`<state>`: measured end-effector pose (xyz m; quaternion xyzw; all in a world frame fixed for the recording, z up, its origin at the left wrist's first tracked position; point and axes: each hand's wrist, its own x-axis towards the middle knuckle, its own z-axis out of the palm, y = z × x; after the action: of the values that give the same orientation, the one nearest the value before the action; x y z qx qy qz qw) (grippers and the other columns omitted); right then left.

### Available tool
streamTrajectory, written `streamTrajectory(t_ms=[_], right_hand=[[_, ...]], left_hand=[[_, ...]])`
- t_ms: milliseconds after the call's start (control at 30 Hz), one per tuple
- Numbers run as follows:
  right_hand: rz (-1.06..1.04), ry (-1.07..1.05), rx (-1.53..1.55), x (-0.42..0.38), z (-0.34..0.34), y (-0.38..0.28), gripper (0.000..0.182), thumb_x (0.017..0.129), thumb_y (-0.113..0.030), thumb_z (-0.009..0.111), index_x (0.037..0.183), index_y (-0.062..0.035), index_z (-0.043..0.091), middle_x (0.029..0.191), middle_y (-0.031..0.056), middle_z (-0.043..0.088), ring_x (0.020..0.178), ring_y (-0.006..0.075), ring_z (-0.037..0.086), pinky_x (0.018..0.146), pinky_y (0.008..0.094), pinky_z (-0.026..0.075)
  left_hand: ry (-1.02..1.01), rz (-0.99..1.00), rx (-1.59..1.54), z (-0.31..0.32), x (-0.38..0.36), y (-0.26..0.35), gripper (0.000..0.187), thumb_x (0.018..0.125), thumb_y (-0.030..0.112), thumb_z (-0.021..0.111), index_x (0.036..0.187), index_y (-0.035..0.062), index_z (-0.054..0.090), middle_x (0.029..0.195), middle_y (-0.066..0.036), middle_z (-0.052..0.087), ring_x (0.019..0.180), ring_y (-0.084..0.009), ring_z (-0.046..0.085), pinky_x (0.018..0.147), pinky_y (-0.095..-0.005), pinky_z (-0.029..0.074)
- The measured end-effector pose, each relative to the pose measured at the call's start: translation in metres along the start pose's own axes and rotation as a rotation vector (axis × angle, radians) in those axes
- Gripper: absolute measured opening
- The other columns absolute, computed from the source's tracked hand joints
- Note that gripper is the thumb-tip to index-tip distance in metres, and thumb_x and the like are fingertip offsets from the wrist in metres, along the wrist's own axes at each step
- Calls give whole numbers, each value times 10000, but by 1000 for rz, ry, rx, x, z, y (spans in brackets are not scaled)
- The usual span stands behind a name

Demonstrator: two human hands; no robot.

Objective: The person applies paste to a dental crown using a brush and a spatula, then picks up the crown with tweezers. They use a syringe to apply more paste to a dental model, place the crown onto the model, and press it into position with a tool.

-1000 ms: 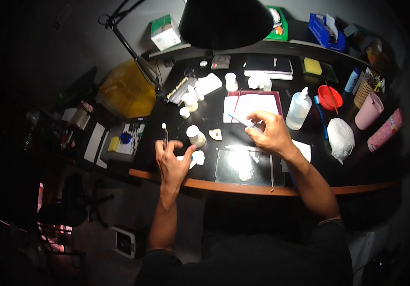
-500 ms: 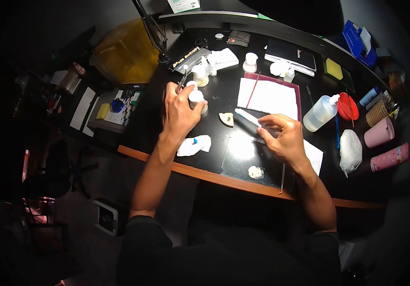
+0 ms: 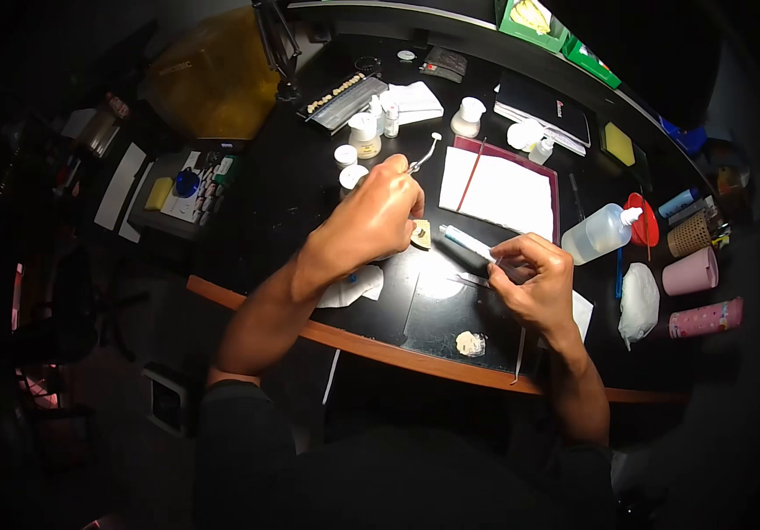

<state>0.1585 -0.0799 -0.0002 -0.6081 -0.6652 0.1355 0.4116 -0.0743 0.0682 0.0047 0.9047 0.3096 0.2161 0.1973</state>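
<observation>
My left hand is closed, with a slim, bent metal tool sticking out past its knuckles; a small white disc forms the tool's far end. Its fingertips point down beside a small pale yellow block with a dark hole, and whether they touch it is hidden. In my right hand, the thumb and fingers pinch the near end of a slim white tube with blue print. Below that tube a thin metal instrument lies on the dark table. A white tissue lies partly behind my left wrist.
White-lidded jars stand beyond my left hand. A red brush rests on white paper. Rightward are a squeeze bottle and a pink cup. A cream lump sits near the table's wooden edge.
My left hand has left the white-lidded jar and moved right to the yellow block, still holding the metal tool. My right hand keeps the tube nearly in place. The view has shifted slightly.
</observation>
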Motion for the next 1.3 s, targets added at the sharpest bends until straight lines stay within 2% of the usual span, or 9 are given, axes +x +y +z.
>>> streamTrajectory(t_ms=[167, 267, 367, 400, 767, 1000, 1100, 1200, 1300], right_hand=[[2, -29, 13, -2, 3, -2, 152, 786, -26, 783, 932, 15, 769, 853, 121, 737, 760, 197, 755, 647, 284, 607], [-25, -25, 21, -2, 5, 0, 162, 793, 46, 782, 952, 26, 760, 871, 83, 733, 746, 118, 732, 658, 221, 583], [-40, -31, 20, -3, 5, 3, 163, 798, 53, 779, 957, 26, 758, 871, 82, 728, 751, 117, 734, 658, 219, 582], [-16, -19, 35, -2, 5, 1, 156, 780, 5, 779, 934, 21, 763, 853, 114, 732, 754, 190, 753, 642, 279, 613], [-36, -60, 30, -1, 6, 0, 159, 777, 7, 780, 934, 27, 766, 848, 110, 733, 739, 177, 745, 612, 263, 595], [-45, -57, 15, -2, 7, 0, 167, 774, 5, 781, 940, 24, 769, 849, 108, 734, 739, 172, 744, 606, 261, 592], [-57, -25, 24, -2, 9, 2, 165, 775, 4, 786, 938, 22, 769, 859, 100, 737, 709, 145, 730, 556, 245, 558], [44, -66, 30, -3, 6, -3, 160, 776, 5, 793, 933, 22, 768, 870, 94, 740, 673, 115, 710, 507, 227, 510], [4, -50, 18, -2, 7, -2, 152, 777, 7, 795, 926, 21, 765, 878, 88, 742, 651, 95, 696, 485, 215, 478]], left_hand=[[-25, 1, -30, 10, -4, -2, 186, 734, 59, 875, 902, 12, 811, 978, -141, 579, 914, -298, 649, 823, -396, 555], [-43, 3, -41, 11, -6, -1, 192, 731, 37, 882, 912, 15, 821, 970, -135, 578, 901, -289, 647, 802, -394, 554], [-38, 13, -68, 12, -6, 0, 179, 734, 30, 878, 904, 14, 824, 956, -135, 578, 895, -287, 645, 798, -396, 551], [-25, 27, -70, 13, -6, 0, 174, 736, 29, 876, 902, 13, 824, 951, -135, 577, 893, -286, 645, 797, -395, 550], [-10, 47, -64, 16, -6, 2, 117, 786, 23, 839, 897, -6, 820, 939, -146, 578, 864, -288, 643, 779, -399, 545], [-14, 49, -50, 16, -7, 1, 152, 787, 36, 842, 933, 0, 826, 946, -147, 588, 858, -290, 654, 772, -400, 549], [-22, 37, -46, 14, -7, 1, 165, 788, 42, 841, 949, 4, 831, 953, -143, 599, 867, -294, 663, 782, -403, 554], [-36, 23, -62, 14, -7, 1, 168, 793, 45, 836, 956, 9, 836, 954, -145, 608, 874, -296, 671, 796, -406, 559], [-61, 15, -89, 14, -6, 1, 168, 800, 47, 830, 964, 11, 840, 954, -153, 615, 877, -297, 675, 803, -408, 562]])
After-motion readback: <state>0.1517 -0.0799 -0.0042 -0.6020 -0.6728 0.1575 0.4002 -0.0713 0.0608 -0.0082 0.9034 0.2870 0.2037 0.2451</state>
